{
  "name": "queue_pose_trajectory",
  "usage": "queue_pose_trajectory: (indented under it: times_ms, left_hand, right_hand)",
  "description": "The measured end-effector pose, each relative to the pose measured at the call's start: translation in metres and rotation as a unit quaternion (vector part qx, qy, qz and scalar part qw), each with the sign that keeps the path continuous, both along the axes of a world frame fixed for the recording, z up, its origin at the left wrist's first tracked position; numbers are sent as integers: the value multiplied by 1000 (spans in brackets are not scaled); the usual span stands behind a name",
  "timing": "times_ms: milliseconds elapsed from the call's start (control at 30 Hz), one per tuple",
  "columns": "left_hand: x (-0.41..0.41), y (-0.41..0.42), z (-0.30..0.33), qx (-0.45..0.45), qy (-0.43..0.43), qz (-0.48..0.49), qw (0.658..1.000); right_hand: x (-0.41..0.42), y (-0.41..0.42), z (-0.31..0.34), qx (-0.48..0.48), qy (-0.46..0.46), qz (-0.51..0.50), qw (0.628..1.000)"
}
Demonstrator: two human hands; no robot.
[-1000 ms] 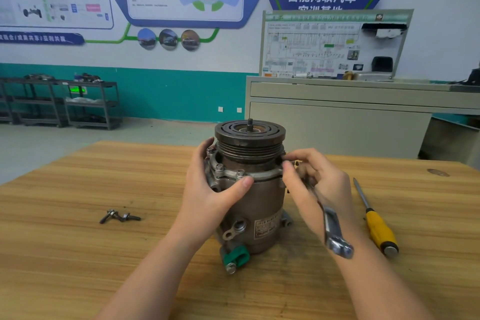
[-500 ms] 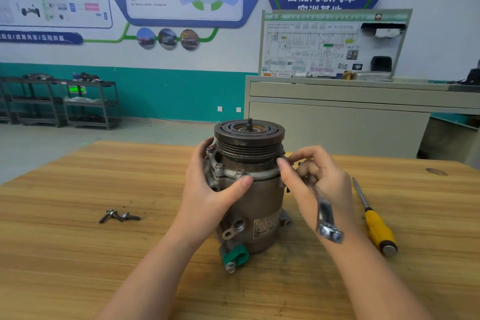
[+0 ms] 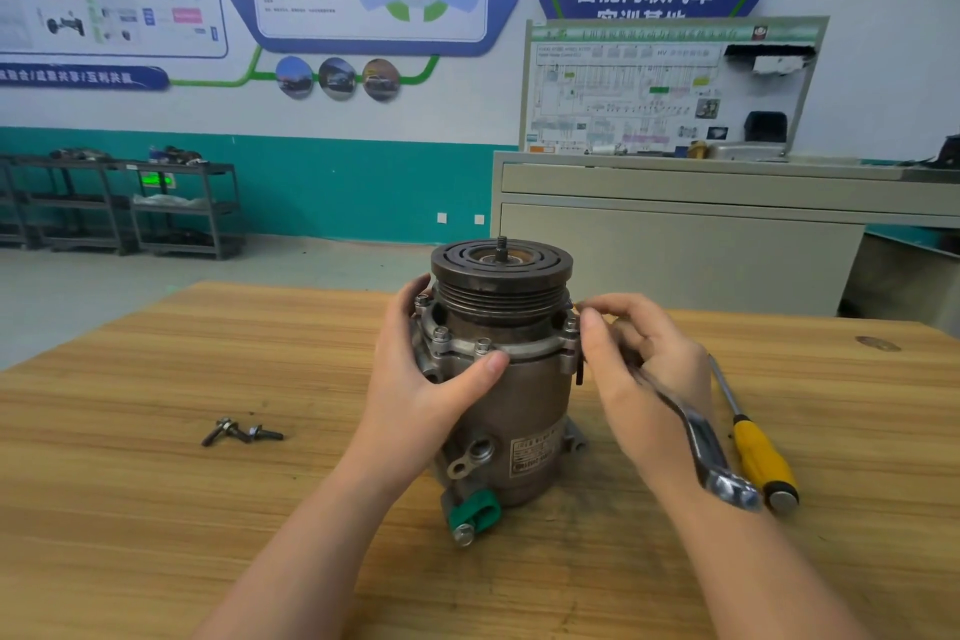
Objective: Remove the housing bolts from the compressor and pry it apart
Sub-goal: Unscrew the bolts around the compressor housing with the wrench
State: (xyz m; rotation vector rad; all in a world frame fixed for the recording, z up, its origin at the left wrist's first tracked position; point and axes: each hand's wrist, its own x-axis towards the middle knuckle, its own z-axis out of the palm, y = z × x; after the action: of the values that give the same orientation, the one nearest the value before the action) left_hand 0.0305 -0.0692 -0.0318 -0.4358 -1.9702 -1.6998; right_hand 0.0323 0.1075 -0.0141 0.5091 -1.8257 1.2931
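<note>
Head view: compressor (image 3: 506,379) upright between both hands' fingers (image 3: 597,322).

We see 2 bare forearms and our left hand (image 3: 415,379) and right hand (image 3: 644,369), ungloved, with short, unpainted nails.
</note>
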Motion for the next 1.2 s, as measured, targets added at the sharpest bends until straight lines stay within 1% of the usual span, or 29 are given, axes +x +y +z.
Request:
queue_pose_trajectory:
  times_ms: [133,300,467,633,833,1000,1100,1200]
  left_hand:
    - [0,0,0,1,1,-1,1000]
    - [0,-1,0,-4,1,1,1000]
    - [0,0,0,-5,2,1,1000]
    - [-1,-1,0,0,3,-3,1000]
    - [1,0,0,-2,5,4,1000]
    - [0,-1,0,-3,2,6,1000]
    - [0,0,0,-7,-1,8,1000]
    - [-1,0,0,-5,0,8,1000]
  right_hand:
    - [-2,0,-2,19,-16,-2,1000]
    - [-4,0,-3,-10,-15,15,1000]
    - [-3,0,-4,27,-20,6,999]
    - [-2,-1,-3,17,-25,3,1000]
    - [-1,-1,-3,23,1,-3,1000]
    - [-3,2,-3,21,-8,-5,1000]
    - [-2,2,-2,4,-3,12,1000]
    - [-4,4,-3,8,-21,8,1000]
